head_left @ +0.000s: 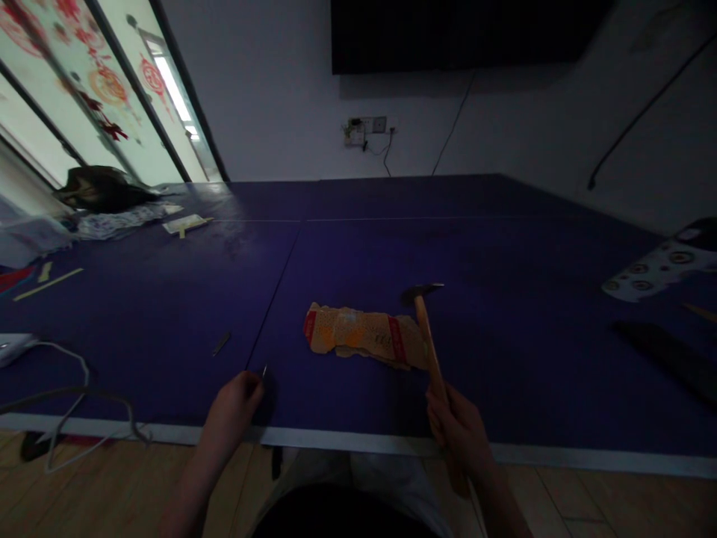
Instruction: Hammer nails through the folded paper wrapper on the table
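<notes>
My right hand (459,426) is wrapped round the wooden handle of a hammer (430,347), its dark metal head raised away from me. My left hand (238,400) is closed in a pinch near the table's front edge. A thin shiny nail (265,370) sticks up from its fingertips. Between the two hands, a little farther off, lies a flat, torn-edged piece of brown cardboard (364,335) with red bands and orange print. The hammer handle overlaps its right end in view. A small flat grey metal strip (222,344) rests beyond my left hand.
The purple tabletop (347,254) reaches to the wall. On the left are a white device with a cable (61,347), yellow strips (49,284) and a dark bag (101,187). On the right lie a patterned white item (655,269) and a long dark object (666,355).
</notes>
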### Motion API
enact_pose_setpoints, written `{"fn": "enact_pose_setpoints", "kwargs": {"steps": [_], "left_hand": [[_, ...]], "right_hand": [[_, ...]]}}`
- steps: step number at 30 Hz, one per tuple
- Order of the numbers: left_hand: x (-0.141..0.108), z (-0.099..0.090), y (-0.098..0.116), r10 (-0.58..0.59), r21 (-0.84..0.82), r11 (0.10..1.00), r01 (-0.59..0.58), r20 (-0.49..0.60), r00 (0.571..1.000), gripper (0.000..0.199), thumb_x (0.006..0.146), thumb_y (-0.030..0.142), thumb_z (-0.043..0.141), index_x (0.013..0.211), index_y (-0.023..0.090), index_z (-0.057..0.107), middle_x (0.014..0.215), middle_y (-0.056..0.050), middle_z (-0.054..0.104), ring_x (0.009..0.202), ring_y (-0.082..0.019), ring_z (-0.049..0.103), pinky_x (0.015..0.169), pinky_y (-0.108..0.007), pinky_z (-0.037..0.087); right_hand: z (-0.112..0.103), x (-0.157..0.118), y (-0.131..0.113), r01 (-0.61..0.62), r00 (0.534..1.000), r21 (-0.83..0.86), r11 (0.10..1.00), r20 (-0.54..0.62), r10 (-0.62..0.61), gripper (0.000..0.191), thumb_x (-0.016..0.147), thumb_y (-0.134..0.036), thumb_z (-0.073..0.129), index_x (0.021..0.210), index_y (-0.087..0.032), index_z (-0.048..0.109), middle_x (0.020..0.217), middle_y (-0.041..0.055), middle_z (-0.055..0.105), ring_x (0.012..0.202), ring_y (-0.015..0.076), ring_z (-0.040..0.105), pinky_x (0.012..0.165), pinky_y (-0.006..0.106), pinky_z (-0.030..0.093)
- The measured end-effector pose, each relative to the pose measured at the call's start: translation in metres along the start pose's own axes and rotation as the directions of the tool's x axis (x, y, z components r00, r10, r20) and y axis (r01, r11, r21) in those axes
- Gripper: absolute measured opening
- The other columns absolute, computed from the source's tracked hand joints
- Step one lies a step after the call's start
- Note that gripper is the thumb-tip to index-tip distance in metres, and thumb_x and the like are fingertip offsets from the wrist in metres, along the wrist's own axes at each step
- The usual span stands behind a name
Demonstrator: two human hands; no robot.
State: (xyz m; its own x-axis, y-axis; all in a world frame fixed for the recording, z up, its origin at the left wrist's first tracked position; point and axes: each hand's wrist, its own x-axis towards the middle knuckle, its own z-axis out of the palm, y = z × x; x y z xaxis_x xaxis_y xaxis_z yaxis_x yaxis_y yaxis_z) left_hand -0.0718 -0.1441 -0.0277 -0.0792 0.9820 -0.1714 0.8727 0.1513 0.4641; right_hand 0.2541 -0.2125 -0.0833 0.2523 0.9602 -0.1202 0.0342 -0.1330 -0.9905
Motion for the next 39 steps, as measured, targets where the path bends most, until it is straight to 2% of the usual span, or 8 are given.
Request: {"fn": "enact_pose_setpoints", "kwargs": {"steps": [5,16,19,23,27,30,36,39], "left_hand": [[-0.013,0.007,0.018,0.174,-0.61,0.778,-0.154,-0.027,0.984,0.025,0.073,0.036,0.047,0.088,0.016,0.053,0.062,0.001,0.057,0.053,-0.012,0.052,0.051,-0.023,0.042],[-0.014,0.019,0.048,0.375,-0.906,0.405,-0.126,0.038,0.926,0.027,0.07,0.033,0.061,0.087,0.012,0.063,0.061,-0.002,0.056,0.053,-0.009,0.049,0.051,-0.021,0.04],[-0.001,0.02,0.063,0.405,-0.906,0.404,-0.124,0.055,0.913,0.026,0.068,0.031,0.062,0.085,0.011,0.062,0.063,-0.003,0.059,0.052,-0.009,0.05,0.052,-0.022,0.042],[0.022,0.025,0.09,0.464,-0.822,0.515,-0.242,0.03,0.885,0.023,0.072,0.032,0.058,0.08,0.011,0.065,0.062,-0.004,0.061,0.053,-0.011,0.052,0.054,-0.024,0.045],[0.05,0.039,0.115,0.61,-0.641,0.555,-0.53,-0.119,0.783,0.015,0.071,0.028,0.059,0.07,0.016,0.07,0.079,-0.006,0.065,0.075,-0.016,0.058,0.071,-0.027,0.047],[0.067,0.054,0.127,0.675,-0.565,0.552,-0.613,-0.129,0.726,0.015,0.072,0.027,0.059,0.074,0.019,0.071,0.078,-0.005,0.067,0.078,-0.017,0.06,0.075,-0.029,0.047],[0.079,0.077,0.129,0.682,-0.498,0.606,-0.62,-0.076,0.728,0.013,0.073,0.025,0.06,0.077,0.02,0.071,0.078,-0.004,0.07,0.074,-0.018,0.063,0.074,-0.028,0.048],[0.079,0.085,0.128,0.661,-0.497,0.634,-0.593,-0.051,0.749,0.012,0.073,0.024,0.06,0.076,0.019,0.071,0.079,-0.004,0.07,0.073,-0.017,0.063,0.072,-0.027,0.048]], "right_hand": [[0.001,-0.001,-0.008,0.006,1.0,-0.059,0.998,0.01,-0.005,0.028,0.076,-0.045,0.052,0.074,-0.018,0.047,0.042,-0.0093,0.04,0.029,0.0044,0.035,0.029,0.017,0.028],[0.001,0.001,-0.002,-0.002,1.0,-0.052,0.999,0.012,0.002,0.029,0.076,-0.046,0.052,0.074,-0.018,0.047,0.043,-0.0095,0.04,0.029,0.005,0.035,0.029,0.017,0.027],[0.002,0.001,-0.005,0.017,1.0,-0.052,0.998,0.024,-0.016,0.03,0.076,-0.047,0.051,0.071,-0.018,0.046,0.042,-0.0096,0.039,0.029,0.0048,0.034,0.029,0.017,0.026],[0.002,0.0,-0.007,0.014,0.999,-0.049,0.999,0.039,-0.012,0.03,0.077,-0.047,0.05,0.073,-0.018,0.047,0.043,-0.0096,0.039,0.03,0.0048,0.033,0.03,0.017,0.026],[0.001,-0.002,-0.004,-0.024,0.999,-0.031,0.999,0.033,0.025,0.031,0.076,-0.048,0.05,0.077,-0.017,0.048,0.044,-0.0095,0.037,0.032,0.0052,0.032,0.03,0.017,0.026],[0.0,-0.002,-0.001,-0.046,0.998,-0.062,0.997,0.029,0.048,0.033,0.075,-0.05,0.05,0.074,-0.017,0.05,0.046,-0.0083,0.036,0.035,0.0058,0.03,0.032,0.018,0.027],[-0.002,-0.003,0.004,-0.092,0.993,-0.118,0.989,0.059,0.1,0.037,0.073,-0.054,0.05,0.077,-0.017,0.054,0.049,-0.0063,0.037,0.039,0.0077,0.031,0.034,0.02,0.027],[-0.001,-0.004,0.003,-0.104,0.995,-0.104,0.989,-0.014,0.103,0.036,0.07,-0.053,0.053,0.079,-0.018,0.054,0.05,-0.0056,0.039,0.04,0.0088,0.033,0.035,0.02,0.028]]}}
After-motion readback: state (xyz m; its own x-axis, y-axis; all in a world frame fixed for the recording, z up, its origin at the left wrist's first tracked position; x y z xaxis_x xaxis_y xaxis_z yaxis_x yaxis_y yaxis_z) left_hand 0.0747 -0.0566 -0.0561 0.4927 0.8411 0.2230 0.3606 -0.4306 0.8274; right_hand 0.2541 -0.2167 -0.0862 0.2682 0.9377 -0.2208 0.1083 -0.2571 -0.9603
